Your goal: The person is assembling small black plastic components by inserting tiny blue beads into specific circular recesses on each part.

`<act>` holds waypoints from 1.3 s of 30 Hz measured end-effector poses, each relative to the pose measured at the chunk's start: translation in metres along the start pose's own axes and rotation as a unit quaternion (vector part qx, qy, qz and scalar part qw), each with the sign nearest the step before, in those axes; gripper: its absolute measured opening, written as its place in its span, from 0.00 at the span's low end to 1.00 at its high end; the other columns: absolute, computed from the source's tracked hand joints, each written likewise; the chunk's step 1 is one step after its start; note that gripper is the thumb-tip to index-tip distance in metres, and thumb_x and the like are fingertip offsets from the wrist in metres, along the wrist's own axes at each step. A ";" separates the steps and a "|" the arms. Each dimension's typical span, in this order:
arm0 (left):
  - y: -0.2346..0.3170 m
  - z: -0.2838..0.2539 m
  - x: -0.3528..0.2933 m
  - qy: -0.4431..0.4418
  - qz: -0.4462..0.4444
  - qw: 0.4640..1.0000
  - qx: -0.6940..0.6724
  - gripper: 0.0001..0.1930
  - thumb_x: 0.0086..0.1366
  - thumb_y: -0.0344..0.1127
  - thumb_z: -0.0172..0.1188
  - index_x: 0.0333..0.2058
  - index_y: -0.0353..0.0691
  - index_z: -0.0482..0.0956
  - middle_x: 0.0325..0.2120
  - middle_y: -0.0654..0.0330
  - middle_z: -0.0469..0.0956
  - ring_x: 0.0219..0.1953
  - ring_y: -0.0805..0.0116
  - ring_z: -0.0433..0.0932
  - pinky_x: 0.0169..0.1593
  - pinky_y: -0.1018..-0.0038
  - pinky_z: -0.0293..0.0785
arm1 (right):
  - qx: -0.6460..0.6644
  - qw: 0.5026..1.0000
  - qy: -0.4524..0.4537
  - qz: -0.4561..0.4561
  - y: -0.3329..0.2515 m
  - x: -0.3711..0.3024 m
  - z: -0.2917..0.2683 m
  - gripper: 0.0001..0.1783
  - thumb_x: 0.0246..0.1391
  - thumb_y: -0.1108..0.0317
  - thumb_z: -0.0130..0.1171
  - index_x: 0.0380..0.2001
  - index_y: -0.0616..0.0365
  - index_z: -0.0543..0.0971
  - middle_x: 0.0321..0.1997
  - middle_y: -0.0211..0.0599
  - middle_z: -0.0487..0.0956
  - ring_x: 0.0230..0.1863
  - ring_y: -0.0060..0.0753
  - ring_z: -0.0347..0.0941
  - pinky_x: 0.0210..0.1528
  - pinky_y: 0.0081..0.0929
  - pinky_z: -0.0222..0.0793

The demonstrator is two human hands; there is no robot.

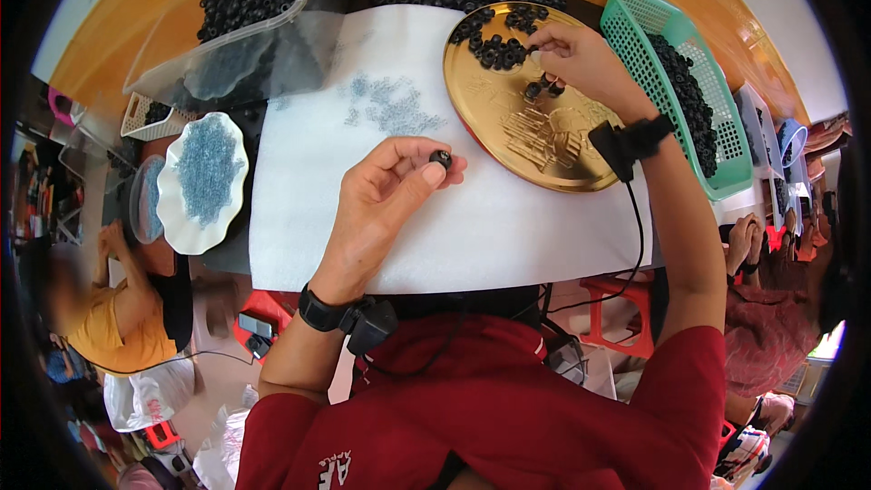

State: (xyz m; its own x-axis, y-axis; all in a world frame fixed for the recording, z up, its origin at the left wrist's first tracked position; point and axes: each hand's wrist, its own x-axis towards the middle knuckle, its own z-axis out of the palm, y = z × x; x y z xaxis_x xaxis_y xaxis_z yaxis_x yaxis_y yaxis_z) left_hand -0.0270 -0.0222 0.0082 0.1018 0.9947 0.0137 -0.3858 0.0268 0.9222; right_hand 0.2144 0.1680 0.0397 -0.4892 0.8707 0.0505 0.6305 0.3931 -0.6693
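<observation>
Your left hand (pixel 386 186), palm partly turned up above the white foam sheet (pixel 318 218), pinches one black ring-shaped bead (pixel 442 159) between thumb and index finger. The bead is clear of the sheet, at your fingertips; a small pale detail shows at its opening, too small to identify.

Your right hand (pixel 581 59), farther forward and to the right, reaches over the round gold tray (pixel 464 82). Its thumb and index finger are drawn narrow beside a cluster of black beads (pixel 499 53); whether they grip one cannot be told. More loose beads (pixel 533 89) lie just below those fingers, and nearer your body on the same tray is a scatter of thin gold-looking slivers (pixel 549 141).

Directly forward of your left hand, small clear tubular pieces (pixel 399 109) are spread on the sheet. Well to its left stands a scalloped white dish (pixel 165 200) filled with bluish pieces (pixel 207 168). Beyond your right wrist is a green lattice basket (pixel 726 180) of black beads.

The step in hand appears to be part-picking: one bead held, the other hand selecting at the tray. The next move calls for a precise fingertip pinch on the right and a steady left grip, with the bead's opening unobstructed.
</observation>
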 end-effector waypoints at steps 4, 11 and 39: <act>0.003 0.001 0.001 0.008 0.054 0.999 0.003 0.11 0.66 0.28 0.55 0.46 0.31 0.73 0.46 0.52 0.77 0.46 0.68 0.77 0.52 0.73 0.71 | 0.265 0.960 -0.078 0.038 -0.042 -0.026 0.015 0.14 0.55 0.73 0.54 0.45 0.66 0.76 0.33 0.31 0.78 0.27 0.14 0.70 0.31 0.15 0.69; 0.001 0.000 0.003 0.053 0.150 0.987 0.022 0.12 0.64 0.32 0.56 0.45 0.33 0.74 0.52 0.46 0.72 0.47 0.60 0.77 0.50 0.68 0.73 | 0.370 0.916 -0.149 0.048 -0.081 -0.049 0.051 0.15 0.56 0.72 0.55 0.46 0.65 0.76 0.33 0.33 0.77 0.26 0.18 0.71 0.31 0.15 0.67; -0.004 0.000 0.003 0.047 0.073 0.996 0.025 0.13 0.65 0.30 0.57 0.47 0.32 0.75 0.36 0.56 0.80 0.34 0.73 0.78 0.42 0.78 0.74 | 0.393 0.916 -0.056 -0.054 -0.079 -0.057 0.082 0.10 0.58 0.77 0.52 0.43 0.65 0.75 0.38 0.34 0.77 0.31 0.18 0.72 0.35 0.15 0.69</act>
State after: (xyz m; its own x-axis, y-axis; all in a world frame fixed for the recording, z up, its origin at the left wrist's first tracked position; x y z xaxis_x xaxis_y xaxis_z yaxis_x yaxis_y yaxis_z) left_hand -0.0249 -0.0194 0.0049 -0.0397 0.9926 0.1149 -0.3446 -0.1215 0.9308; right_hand 0.1431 0.0626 0.0290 -0.6092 0.7864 0.1020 -0.0335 0.1029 -0.9941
